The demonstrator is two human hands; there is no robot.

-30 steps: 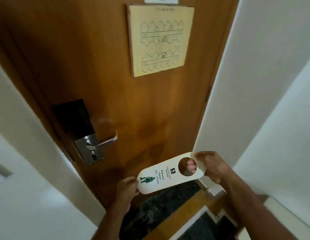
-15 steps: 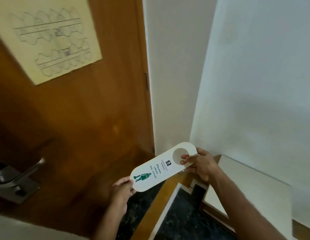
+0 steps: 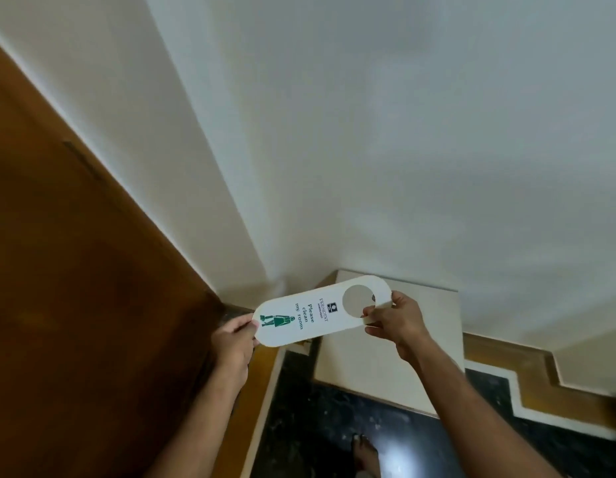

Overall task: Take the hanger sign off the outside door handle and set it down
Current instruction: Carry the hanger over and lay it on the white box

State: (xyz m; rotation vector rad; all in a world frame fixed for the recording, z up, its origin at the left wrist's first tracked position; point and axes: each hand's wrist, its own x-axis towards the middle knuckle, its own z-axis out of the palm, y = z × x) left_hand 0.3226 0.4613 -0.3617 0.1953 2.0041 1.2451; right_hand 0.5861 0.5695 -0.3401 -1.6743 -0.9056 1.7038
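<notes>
A white hanger sign (image 3: 316, 313) with green print reading "Please clean my room" and a round hole at one end is held level in the air between both hands. My left hand (image 3: 234, 338) pinches its rounded lower end. My right hand (image 3: 395, 320) grips the end with the hole, thumb on the rim. The sign hovers over the near corner of a cream box-like surface (image 3: 379, 360) by the wall. The door handle is out of view.
The brown wooden door (image 3: 75, 305) fills the left. White walls (image 3: 368, 132) meet in a corner behind the sign. Below lies dark marble floor (image 3: 320, 426) with a wooden border strip, and a bare foot (image 3: 365, 450) shows at the bottom.
The view has swung right, away from the door and its handle, toward the wall corner and the cream surface. Both hands have kept hold of the sign and carried it that way.
</notes>
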